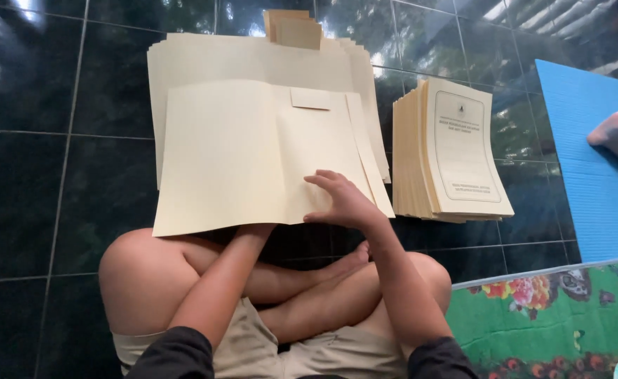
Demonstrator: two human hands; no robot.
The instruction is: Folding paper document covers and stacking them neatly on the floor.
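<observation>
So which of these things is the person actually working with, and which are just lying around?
In use: cream folder sheet, right hand pressing it, left hand hidden beneath it, flat sheet pile underneath, stack of finished folders.
Lying about: blue mat, floral mat, another person's foot.

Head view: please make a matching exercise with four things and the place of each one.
Things:
1. right hand
2. left hand
3. printed stack
4. blue mat

Places:
A. far right, on the dark floor
B. flat on top of the cream folder
C. right of the folder, on the tiles
D. under the folder's near edge, mostly hidden

Pairs: 1-B, 2-D, 3-C, 4-A
</observation>
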